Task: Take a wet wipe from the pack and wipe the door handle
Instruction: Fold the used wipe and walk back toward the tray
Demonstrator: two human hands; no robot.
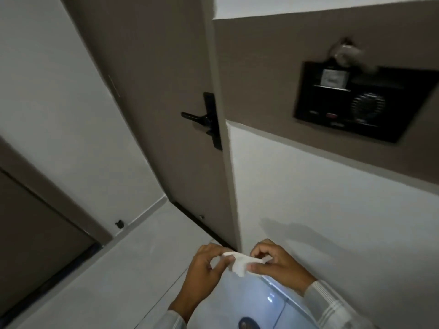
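A white wet wipe (240,263) is stretched between both my hands low in the view. My left hand (204,267) pinches its left end and my right hand (275,262) pinches its right end. The black lever door handle (197,117) sits on a black plate at the right edge of the brown door (147,91), well above and left of my hands. No wipe pack is in view.
A black wall panel (361,103) with a dial and a card slot hangs on the wall to the right of the door. Another brown door (35,222) is at the left. A small black door stop (120,224) sits by the skirting. The floor (118,281) is pale tile.
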